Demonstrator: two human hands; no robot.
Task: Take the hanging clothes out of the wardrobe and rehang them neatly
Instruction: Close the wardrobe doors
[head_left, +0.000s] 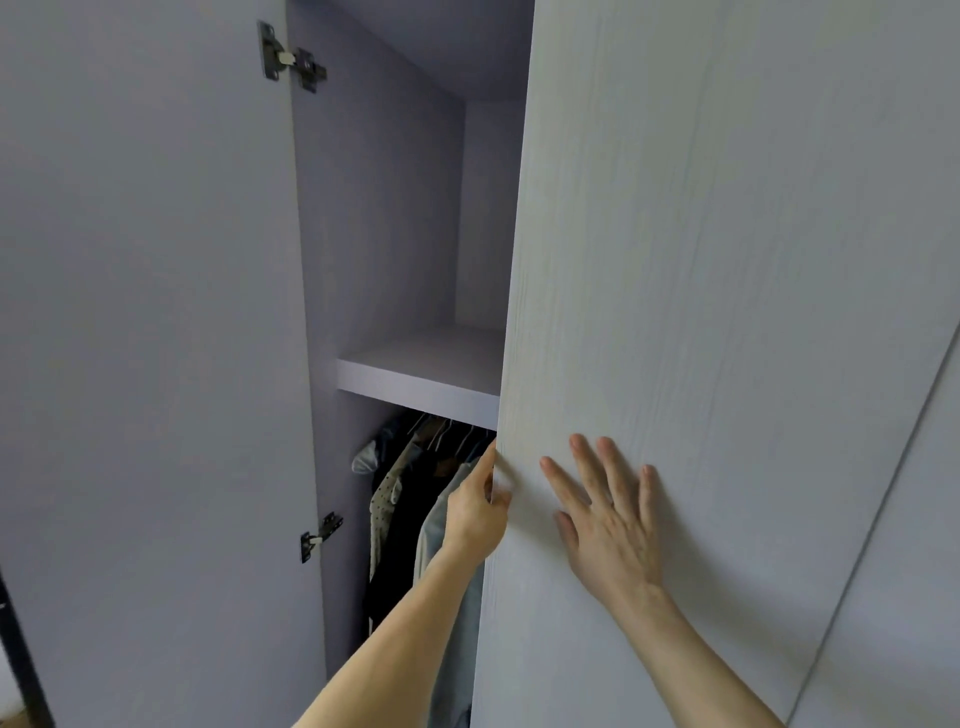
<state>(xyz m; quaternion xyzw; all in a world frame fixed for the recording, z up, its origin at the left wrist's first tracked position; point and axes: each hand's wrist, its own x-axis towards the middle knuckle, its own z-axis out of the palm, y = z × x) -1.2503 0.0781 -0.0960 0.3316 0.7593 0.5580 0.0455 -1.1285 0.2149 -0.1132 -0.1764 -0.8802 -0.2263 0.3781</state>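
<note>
So, left hand (478, 512): fingers hooked round the free edge of the right door (727, 260), with the thumb on the front face, so it's pinching the panel edge.
Right hand (608, 525): spread flat with palm and straight fingers pressed on the door's front, just beside the left hand. It's holding nothing.
Right door: only partly open, and it covers most of the hanging space from where I'm standing.
Clothes (410, 499): inside the wardrobe on hangers (452, 431) under the shelf (421, 371), and none are out yet. They're packed close. I can see something dark, a pale spotted piece, and a light grey-blue one behind the left forearm.
Left door (145, 312): swung wide open, hinges (293, 57) showing.
Stage: looks like the opening-up bit to me, before any garment gets touched.
What could go wrong: if the flat hand pushes while the other pulls, the door could close on those wrapped fingers.
Snag risk: the forearm crosses right in front of the pale garment, so it could drag it sideways, maybe off its hanger.
Crowding: with hangers that tight, pulling one probably catches its neighbour.
Unknown: can't tell how much hangs behind the door.
</note>
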